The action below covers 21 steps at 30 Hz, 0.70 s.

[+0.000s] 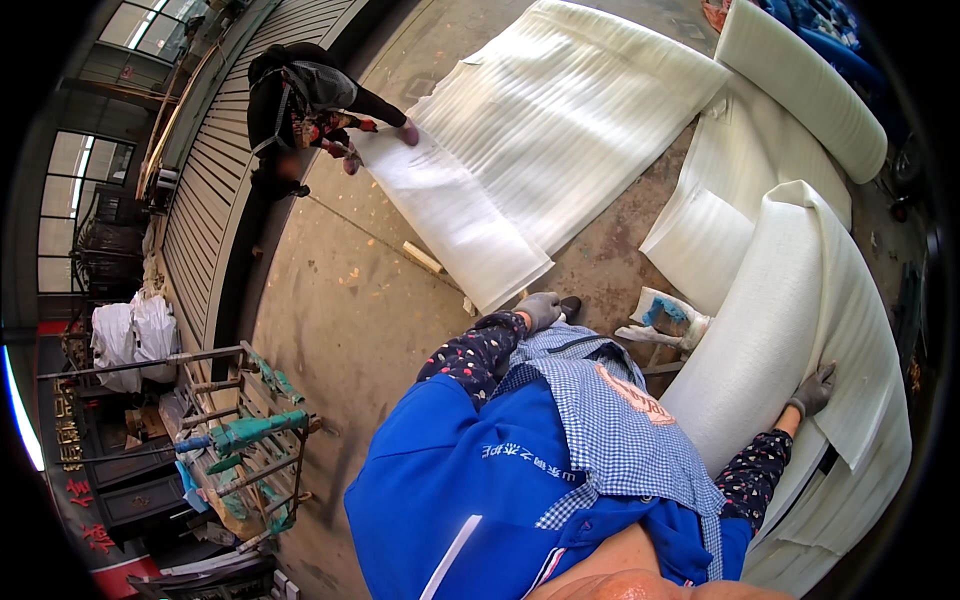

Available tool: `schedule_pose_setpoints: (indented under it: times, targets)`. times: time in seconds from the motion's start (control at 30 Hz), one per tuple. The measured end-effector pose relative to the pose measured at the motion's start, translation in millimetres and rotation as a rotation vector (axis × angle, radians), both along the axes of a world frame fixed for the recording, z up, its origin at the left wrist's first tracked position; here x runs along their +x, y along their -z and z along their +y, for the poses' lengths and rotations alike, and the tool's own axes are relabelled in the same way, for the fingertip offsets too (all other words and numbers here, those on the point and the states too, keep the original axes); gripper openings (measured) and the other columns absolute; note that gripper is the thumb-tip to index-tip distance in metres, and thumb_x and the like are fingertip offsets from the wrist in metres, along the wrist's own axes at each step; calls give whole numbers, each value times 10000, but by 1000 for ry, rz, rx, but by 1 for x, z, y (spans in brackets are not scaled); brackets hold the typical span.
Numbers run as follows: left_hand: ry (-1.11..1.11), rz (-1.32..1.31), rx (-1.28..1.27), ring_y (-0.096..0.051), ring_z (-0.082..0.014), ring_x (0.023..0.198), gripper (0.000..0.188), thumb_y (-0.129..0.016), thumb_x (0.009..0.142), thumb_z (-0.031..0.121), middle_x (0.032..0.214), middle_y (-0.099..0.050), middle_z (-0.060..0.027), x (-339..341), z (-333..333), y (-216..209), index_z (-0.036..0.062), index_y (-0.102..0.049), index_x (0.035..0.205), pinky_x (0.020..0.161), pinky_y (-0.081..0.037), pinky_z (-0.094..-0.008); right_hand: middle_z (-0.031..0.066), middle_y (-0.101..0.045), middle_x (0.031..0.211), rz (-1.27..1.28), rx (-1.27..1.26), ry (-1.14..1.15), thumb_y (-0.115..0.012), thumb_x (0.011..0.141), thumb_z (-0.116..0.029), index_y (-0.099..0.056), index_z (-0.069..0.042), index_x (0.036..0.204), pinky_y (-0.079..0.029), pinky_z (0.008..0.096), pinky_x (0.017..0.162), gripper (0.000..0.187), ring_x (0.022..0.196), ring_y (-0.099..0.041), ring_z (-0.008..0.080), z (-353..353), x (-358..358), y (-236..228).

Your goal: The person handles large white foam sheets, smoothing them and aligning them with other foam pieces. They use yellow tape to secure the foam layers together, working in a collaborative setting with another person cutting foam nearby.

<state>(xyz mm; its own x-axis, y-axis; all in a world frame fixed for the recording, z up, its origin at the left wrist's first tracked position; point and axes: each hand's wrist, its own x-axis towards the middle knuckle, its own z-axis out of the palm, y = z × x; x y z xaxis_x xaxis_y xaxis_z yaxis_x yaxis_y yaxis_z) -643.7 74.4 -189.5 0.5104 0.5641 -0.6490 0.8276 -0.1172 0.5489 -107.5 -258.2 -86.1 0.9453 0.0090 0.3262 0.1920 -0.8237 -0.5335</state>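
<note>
My left hand (pixel 541 310), in a grey glove, hangs in front of my apron, close to the near corner of a white foam sheet (pixel 575 120) on the floor. Its fingers point away and are mostly hidden. On my right, a thick bent roll of white foam (pixel 745 335) stands beside my body. My right hand (pixel 815 390), also gloved in grey, is closed on the edge of a foam sheet (pixel 862 350) draped over that roll. Across the floor sheet, a co-worker (pixel 300 105) bends down with both hands at its far left corner.
Another foam roll (pixel 805 85) lies at the far right, its loose end (pixel 700 225) spread on the floor. A tape-covered frame piece (pixel 665 320) pokes out beside the near roll. At left stands a metal rack (pixel 250 435) with green wrapping, below white bags (pixel 135 340).
</note>
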Motion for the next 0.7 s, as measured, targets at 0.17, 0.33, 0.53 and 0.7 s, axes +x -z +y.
schedule_pose_setpoints:
  times: [0.17,0.33,0.53,0.7]
  targets:
    - [-2,-8,5,-603,-383,1048,344,-591,842,321,1062,-658,-210,-3,0,9,67,-649,1067,883,-464,-444,155,-687,1099,22,26,-21,-466,983,-454,-652,-27,1173,-511,334,843,504,996,-665,282,-1,2,3]
    - [63,46,-8,-595,-363,1084,343,-515,912,316,1121,-652,-193,4,1,-13,85,-633,1136,918,-457,-430,155,-685,1106,27,17,-12,-462,985,-454,-643,-26,1186,-508,328,850,506,1001,-662,284,-8,9,10]
    - [5,-6,13,-602,-382,1048,333,-594,836,302,1074,-654,-212,1,1,1,59,-650,1056,876,-465,-442,148,-685,1111,76,41,-5,-470,980,-459,-646,-32,1186,-507,329,850,505,1008,-661,277,0,0,-1]
    - [23,-3,13,-603,-385,1042,330,-585,847,303,1066,-655,-211,2,2,2,55,-644,1057,870,-464,-447,110,-724,953,-92,52,-15,-472,975,-480,-709,-55,1038,-511,334,760,490,854,-682,263,-6,7,11]
